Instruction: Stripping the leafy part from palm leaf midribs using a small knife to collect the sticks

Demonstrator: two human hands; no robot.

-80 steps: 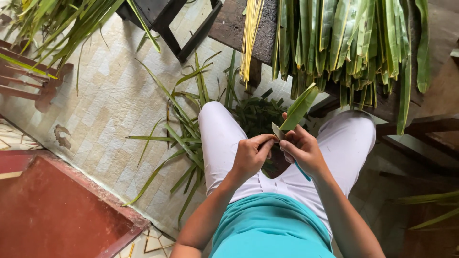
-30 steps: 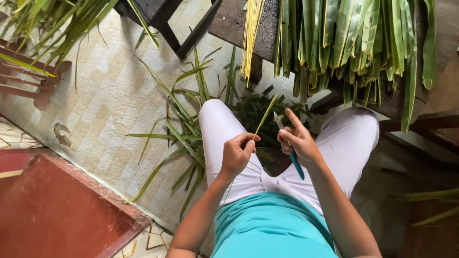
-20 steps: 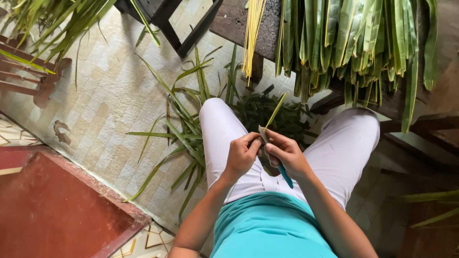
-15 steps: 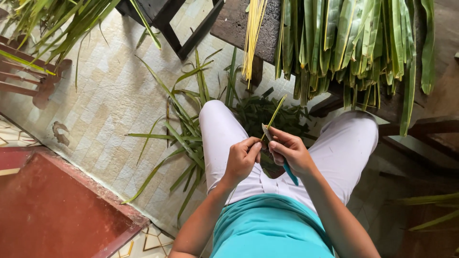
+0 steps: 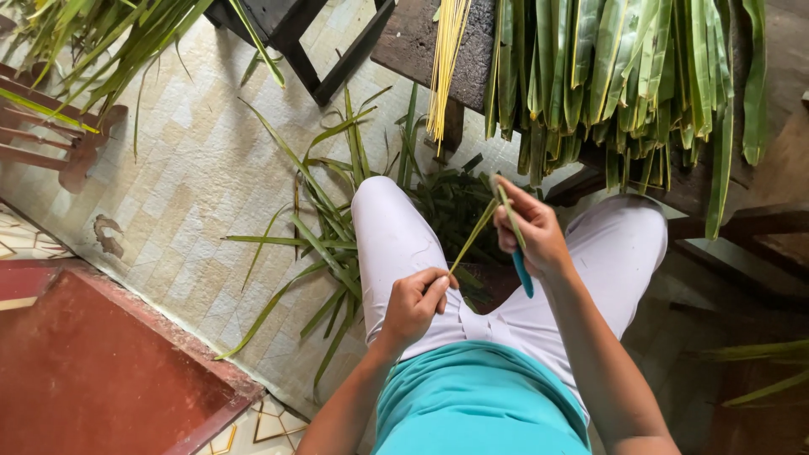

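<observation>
The left hand [image 5: 413, 303] pinches the low end of a thin, light, springy leaf rib [image 5: 472, 236], likely snapping if bent sharply, while the right hand [image 5: 531, 236] grips a blue-handled knife [image 5: 521, 265] at its far end.

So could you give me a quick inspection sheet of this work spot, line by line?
Surface: pale tiled floor; a dark wooden bench ahead.
Job's things: thin leaf rib, pinched at both ends; knife with a blue handle.
Clutter: cut leaf scraps between the knees; long green leaves on the floor.
Grippers: left hand pinches the rib's lower end; right hand holds its upper end and the knife.
Cables: nothing seen.
Surroundings: bundle of green leaf strips and yellow ribs on the bench; red step at left.
</observation>
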